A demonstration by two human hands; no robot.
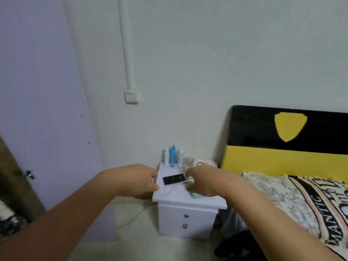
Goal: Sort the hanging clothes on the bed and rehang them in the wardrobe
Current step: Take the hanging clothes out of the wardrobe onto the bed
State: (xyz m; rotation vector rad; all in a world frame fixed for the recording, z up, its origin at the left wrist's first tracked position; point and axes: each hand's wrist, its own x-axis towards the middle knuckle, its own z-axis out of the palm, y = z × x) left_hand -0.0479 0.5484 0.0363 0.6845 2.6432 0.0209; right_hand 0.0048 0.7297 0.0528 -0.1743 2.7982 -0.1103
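A: So, where are the hands?

B: Both reach out over the white bedside cabinet (190, 202). The left hand (139, 180) sits at its left edge, fingers curled; a thin white cable (178, 165) runs toward it, but the blur keeps me from saying whether the grip is closed on that cable. The right hand (204, 182) is over the cabinet top, fingers bent down, with the cable passing at its fingertips; I cannot tell that grip either.

A: What lies between them?

B: A dark phone (174, 179), flat on the cabinet top, the cable meeting its right end. Under the right hand something pale green (195, 196) shows, too hidden to name.

A: And behind?

B: A few bottles (172, 156) stand at the back of the cabinet, one of them blue, against the wall. Above them a wall switch (131, 96) sits at the foot of a white conduit.

A: The clothes?

B: I see none on hangers. The bed (301, 200) is to the right, with a black and yellow headboard (282, 147) and a patterned cover with lettering. Something dark (239, 247) lies on the floor beside the bed. A wooden edge with a patterned cloth shows at the far left; I cannot tell whether that is the wardrobe.
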